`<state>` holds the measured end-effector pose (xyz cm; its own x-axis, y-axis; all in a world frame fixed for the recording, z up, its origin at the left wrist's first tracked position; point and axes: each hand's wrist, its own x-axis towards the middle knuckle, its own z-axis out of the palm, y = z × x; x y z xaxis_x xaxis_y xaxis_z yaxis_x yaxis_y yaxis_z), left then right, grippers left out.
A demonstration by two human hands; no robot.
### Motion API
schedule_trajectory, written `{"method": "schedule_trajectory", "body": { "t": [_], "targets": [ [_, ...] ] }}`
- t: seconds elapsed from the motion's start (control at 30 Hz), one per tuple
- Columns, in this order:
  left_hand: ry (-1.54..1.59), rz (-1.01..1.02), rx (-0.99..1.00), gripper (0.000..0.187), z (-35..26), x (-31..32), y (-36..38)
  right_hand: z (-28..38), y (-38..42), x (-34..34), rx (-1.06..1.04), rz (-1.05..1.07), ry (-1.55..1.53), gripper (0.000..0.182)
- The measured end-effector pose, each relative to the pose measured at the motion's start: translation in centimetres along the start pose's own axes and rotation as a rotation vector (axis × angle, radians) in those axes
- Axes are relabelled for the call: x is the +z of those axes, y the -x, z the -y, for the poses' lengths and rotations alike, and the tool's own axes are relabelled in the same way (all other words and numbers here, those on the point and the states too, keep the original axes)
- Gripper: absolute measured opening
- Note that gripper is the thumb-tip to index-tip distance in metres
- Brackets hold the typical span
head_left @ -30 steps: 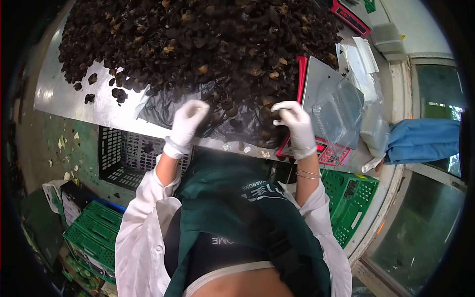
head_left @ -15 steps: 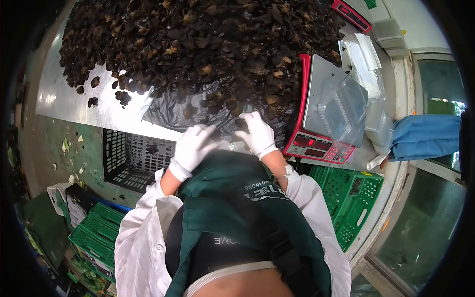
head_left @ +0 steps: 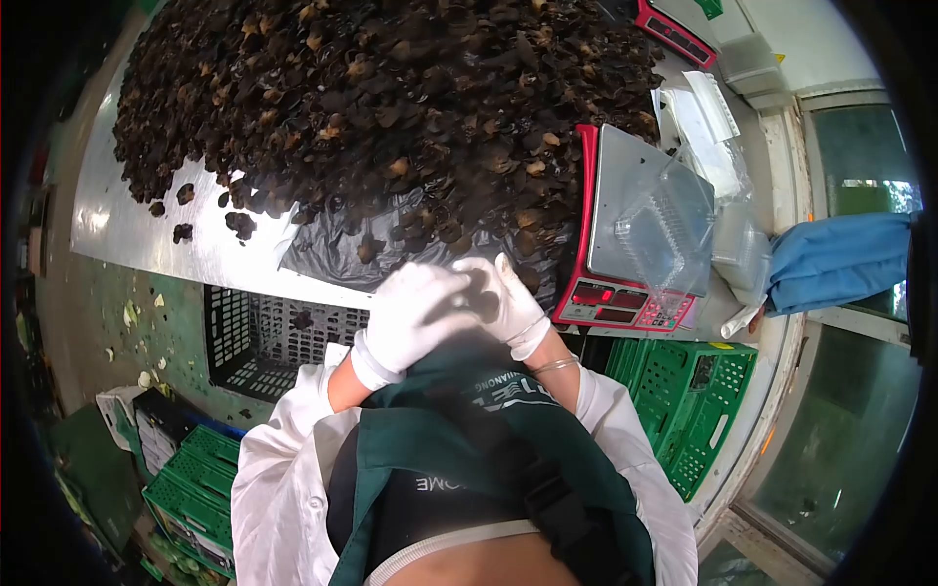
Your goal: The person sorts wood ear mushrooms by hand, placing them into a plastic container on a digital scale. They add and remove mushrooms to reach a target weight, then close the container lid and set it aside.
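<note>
Both my hands wear white gloves and meet in front of my apron [head_left: 528,391], at the near edge of the table. The fingers of my left hand [head_left: 418,311] are curled inward towards the other hand. My right hand [head_left: 503,305] is bent round too, one digit pointing up. A dark patch shows between the hands; whether it is a piece or shadow I cannot make out. Just beyond them lies a black plastic sheet [head_left: 337,244], with a large heap of dark wood ear mushrooms [head_left: 391,117] over and behind it.
To the right is a red scale [head_left: 625,305] bearing a clear plastic tray [head_left: 664,234]. Another red scale [head_left: 676,34] stands farther back. A black crate [head_left: 283,332] sits below the table at left, green crates [head_left: 684,410] at right. A blue cloth [head_left: 840,269] hangs far right.
My hands have come together from apart, the left moving right and the fingers of both curling in. My view has shifted slightly; the heap and scale look the same.
</note>
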<state>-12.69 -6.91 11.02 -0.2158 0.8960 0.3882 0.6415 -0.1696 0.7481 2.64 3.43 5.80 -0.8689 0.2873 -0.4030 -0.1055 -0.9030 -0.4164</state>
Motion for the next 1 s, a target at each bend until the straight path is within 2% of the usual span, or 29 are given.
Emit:
{"method": "schedule_trajectory", "body": {
  "t": [0.03, 0.07, 0.1, 0.17, 0.23, 0.3, 0.33, 0.37, 0.47, 0.53, 0.57, 0.63, 0.67, 0.7, 0.77, 0.83, 0.9, 1.0],
  "targets": [
    [-0.002, -0.053, 0.076, 0.027, 0.4, 0.0, -0.6, 0.7, 0.4, 0.1, -0.056, -0.036, 0.017, 0.048],
    [0.004, -0.101, -0.004, 0.023, 0.9, 0.0, -1.0, 1.8, 1.5, 0.3, -0.099, -0.025, -0.062, 0.045],
    [-0.050, -0.109, 0.012, 0.016, 1.2, -0.5, -1.8, 3.3, 2.8, 1.1, -0.142, -0.013, -0.139, 0.041],
    [0.079, -0.210, -0.266, 0.011, 3.8, 0.9, -1.6, 6.7, 5.3, 1.6, -0.237, -0.095, -0.097, 0.033],
    [0.059, -0.233, -0.349, 0.008, 5.1, 1.6, -2.1, 10.5, 8.1, 2.5, -0.409, -0.246, 0.055, 0.030],
    [0.009, -0.217, -0.315, 0.010, 6.2, 2.4, -3.4, 13.5, 10.2, 1.7, -0.679, -0.461, 0.376, 0.031],
    [-0.054, -0.238, -0.254, 0.011, 6.5, 3.1, -4.4, 14.8, 10.8, 1.2, -0.749, -0.618, 0.508, 0.030],
    [-0.116, -0.261, -0.192, 0.011, 6.7, 3.7, -5.4, 15.9, 11.3, 0.7, -0.796, -0.688, 0.535, 0.027],
    [-0.285, -0.250, -0.147, 0.024, 6.3, 6.0, -8.6, 17.6, 11.8, -1.8, -0.834, -0.725, 0.671, 0.022],
    [-0.398, -0.213, -0.089, 0.036, 6.3, 7.4, -10.2, 17.9, 11.7, -2.3, -0.770, -0.875, 0.843, 0.020],
    [-0.445, -0.192, -0.060, 0.043, 6.4, 8.1, -10.7, 17.8, 11.6, -2.6, -0.768, -0.878, 0.842, 0.020],
    [-0.524, -0.129, -0.030, 0.045, 7.1, 8.8, -10.8, 17.6, 11.0, -2.2, -0.925, -1.060, 1.718, 0.021],
    [-0.505, -0.047, -0.016, 0.042, 7.5, 8.9, -10.4, 17.2, 11.2, -1.3, -0.991, -1.088, 1.835, 0.026],
    [-0.485, 0.033, -0.001, 0.040, 7.7, 8.8, -10.0, 16.6, 10.8, -0.5, -0.992, -1.087, 1.834, 0.026],
    [-0.446, 0.038, 0.023, 0.036, 6.8, 7.9, -8.1, 15.2, 9.7, 0.9, -1.084, -0.864, 1.603, 0.028],
    [-0.399, 0.035, 0.050, 0.036, 5.8, 6.8, -5.5, 13.2, 7.9, 2.1, -0.912, -0.725, 1.571, 0.027],
    [-0.417, 0.040, 0.025, 0.033, 5.8, 5.9, -2.6, 11.4, 5.2, 2.6, -0.939, -0.514, 1.674, 0.023],
    [-0.320, -0.026, -0.089, 0.032, 5.7, 4.8, 0.4, 10.0, 1.0, 2.2, -0.763, -0.449, 1.632, 0.025]
  ]
}}
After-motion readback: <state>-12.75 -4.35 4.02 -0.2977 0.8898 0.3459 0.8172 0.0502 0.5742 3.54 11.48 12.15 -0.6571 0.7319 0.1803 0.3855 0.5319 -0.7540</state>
